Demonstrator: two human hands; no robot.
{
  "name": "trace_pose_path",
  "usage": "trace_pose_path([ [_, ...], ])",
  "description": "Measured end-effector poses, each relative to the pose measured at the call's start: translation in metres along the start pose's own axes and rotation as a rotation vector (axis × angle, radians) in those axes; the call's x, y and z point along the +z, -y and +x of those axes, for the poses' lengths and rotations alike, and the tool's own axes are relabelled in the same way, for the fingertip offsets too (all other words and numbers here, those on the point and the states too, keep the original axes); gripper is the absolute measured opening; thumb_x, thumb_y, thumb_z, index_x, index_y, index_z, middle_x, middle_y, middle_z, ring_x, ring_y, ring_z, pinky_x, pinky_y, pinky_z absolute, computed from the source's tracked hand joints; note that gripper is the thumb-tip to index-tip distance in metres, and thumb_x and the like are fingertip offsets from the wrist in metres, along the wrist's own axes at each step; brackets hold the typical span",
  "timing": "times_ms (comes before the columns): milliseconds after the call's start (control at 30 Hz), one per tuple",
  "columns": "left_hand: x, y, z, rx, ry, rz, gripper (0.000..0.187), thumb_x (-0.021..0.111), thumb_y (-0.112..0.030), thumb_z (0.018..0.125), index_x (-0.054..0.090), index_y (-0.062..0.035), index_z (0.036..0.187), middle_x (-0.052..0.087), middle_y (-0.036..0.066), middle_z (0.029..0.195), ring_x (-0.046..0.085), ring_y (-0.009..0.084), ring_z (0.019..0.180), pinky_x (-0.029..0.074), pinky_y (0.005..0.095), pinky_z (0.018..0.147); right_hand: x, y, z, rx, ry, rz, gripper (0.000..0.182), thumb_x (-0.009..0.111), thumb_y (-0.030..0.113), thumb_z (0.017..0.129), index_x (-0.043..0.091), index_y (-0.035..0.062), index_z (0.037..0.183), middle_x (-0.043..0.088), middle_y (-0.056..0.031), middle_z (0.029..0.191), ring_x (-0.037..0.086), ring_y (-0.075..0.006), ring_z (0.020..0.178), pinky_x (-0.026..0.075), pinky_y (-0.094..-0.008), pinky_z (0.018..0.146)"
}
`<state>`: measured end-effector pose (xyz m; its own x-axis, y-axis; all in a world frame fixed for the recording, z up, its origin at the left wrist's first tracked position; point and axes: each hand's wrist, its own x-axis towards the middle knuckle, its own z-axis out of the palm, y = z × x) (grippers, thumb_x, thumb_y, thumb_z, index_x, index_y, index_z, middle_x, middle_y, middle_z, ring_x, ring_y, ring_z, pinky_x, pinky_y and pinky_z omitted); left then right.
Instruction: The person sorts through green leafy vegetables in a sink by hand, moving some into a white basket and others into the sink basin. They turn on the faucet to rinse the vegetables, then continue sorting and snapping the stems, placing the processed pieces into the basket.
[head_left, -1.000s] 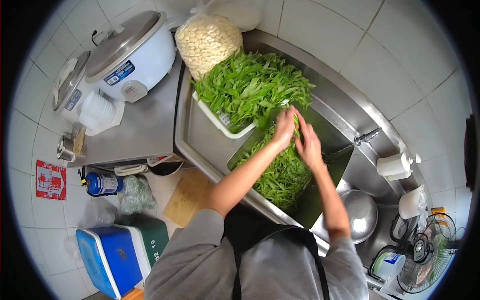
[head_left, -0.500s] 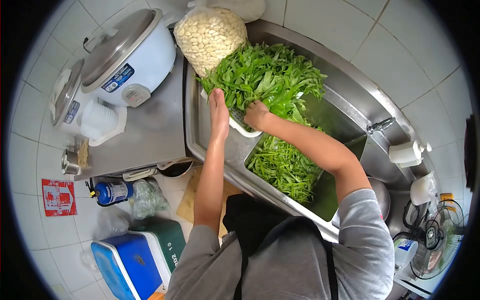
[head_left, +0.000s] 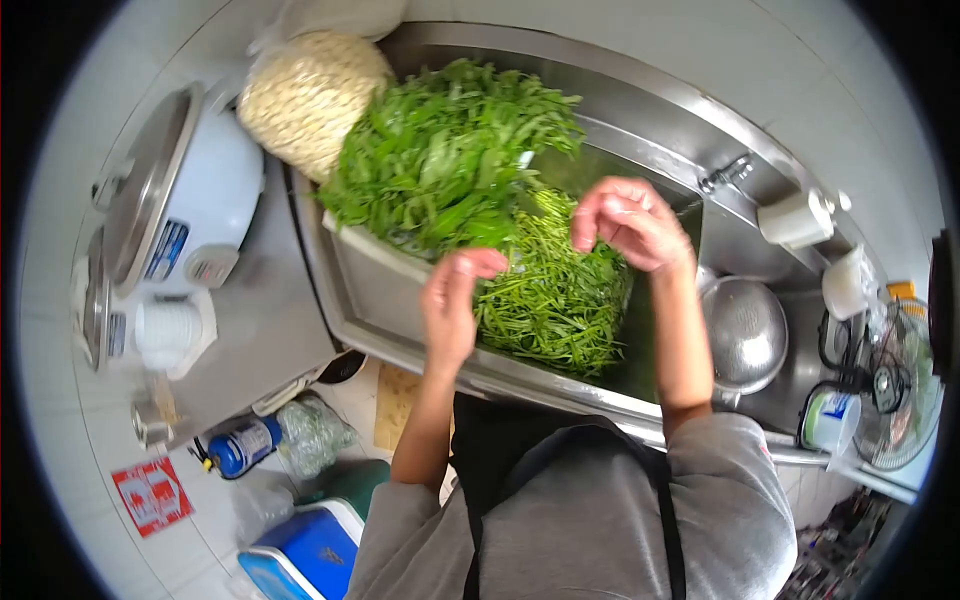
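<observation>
Leafy greens (head_left: 430, 150) are heaped high in a white basket (head_left: 385, 248) at the left end of the sink. More greens, mostly green stems (head_left: 560, 310), fill the sink basin beside it. My left hand (head_left: 455, 305) hovers at the near edge of the basin, close to the basket's corner, fingers curved and holding nothing visible. Above the far right part of the stems is my right hand (head_left: 635, 225), its fingers loosely bent and apart, with nothing seen in them. Both hands look wet.
A clear bag of pale nuts or beans (head_left: 315, 100) leans against the basket. Rice cookers (head_left: 195, 190) stand on the steel counter at left. To the right are a tap (head_left: 727, 172), a metal bowl (head_left: 745, 335) in the second basin and a fan (head_left: 890, 390).
My right hand has left the basket and moved right over the stems. My left hand has come away from the basket's side, towards me. The view has turned.
</observation>
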<state>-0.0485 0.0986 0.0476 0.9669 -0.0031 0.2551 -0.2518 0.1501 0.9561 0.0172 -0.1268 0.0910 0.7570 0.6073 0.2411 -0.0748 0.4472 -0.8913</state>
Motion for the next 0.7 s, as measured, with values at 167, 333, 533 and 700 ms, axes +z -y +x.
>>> trace_pose_path([
  [167, 0.018, 0.162, -0.042, -0.400, 0.859, 0.564, 0.045, 0.047, -0.034, 0.090, 0.047, 0.0002, 0.119, 0.057, 0.015, 0.110, 0.054, 0.0255, 0.103, 0.041, 0.0326, 0.090, -0.091, -0.180, -0.130, 0.424, -0.369, 0.184, 0.027, 0.047, 0.021, 0.087, 0.051, 0.0053, 0.109, 0.062, -0.0164, 0.092, 0.060, -0.0273, 0.081, 0.049, -0.0360, 0.071],
  [333, 0.027, 0.230, -0.004, -0.710, 0.977, 0.706, 0.047, 0.046, -0.036, 0.089, 0.044, -0.0040, 0.123, 0.048, 0.016, 0.124, 0.049, 0.0306, 0.111, 0.040, 0.0388, 0.092, -0.150, -0.228, -0.192, 0.599, -0.926, -1.193, 0.020, 0.059, 0.011, 0.075, 0.064, 0.0067, 0.094, 0.062, -0.0199, 0.090, 0.063, -0.0280, 0.082, 0.049, -0.0372, 0.073],
  [533, 0.034, 0.331, 0.033, -0.859, 0.862, 1.025, 0.046, 0.041, -0.034, 0.091, 0.042, -0.0029, 0.125, 0.053, 0.015, 0.117, 0.053, 0.0300, 0.103, 0.043, 0.0410, 0.088, -0.250, -0.105, -0.144, -0.296, -1.830, -0.916, 0.034, 0.048, 0.023, 0.090, 0.053, -0.0036, 0.111, 0.059, -0.0111, 0.101, 0.054, -0.0155, 0.087, 0.042, -0.0274, 0.081],
  [700, 0.009, 0.402, 0.008, -0.929, 0.821, 1.161, 0.052, 0.045, -0.032, 0.090, 0.034, -0.0027, 0.131, 0.040, 0.019, 0.129, 0.040, 0.0356, 0.117, 0.033, 0.0481, 0.098, -0.347, -0.079, -0.133, -0.338, -1.943, -0.492, 0.054, 0.042, 0.041, 0.090, 0.045, -0.0055, 0.116, 0.051, -0.0105, 0.106, 0.046, -0.0190, 0.097, 0.035, -0.0317, 0.089],
])
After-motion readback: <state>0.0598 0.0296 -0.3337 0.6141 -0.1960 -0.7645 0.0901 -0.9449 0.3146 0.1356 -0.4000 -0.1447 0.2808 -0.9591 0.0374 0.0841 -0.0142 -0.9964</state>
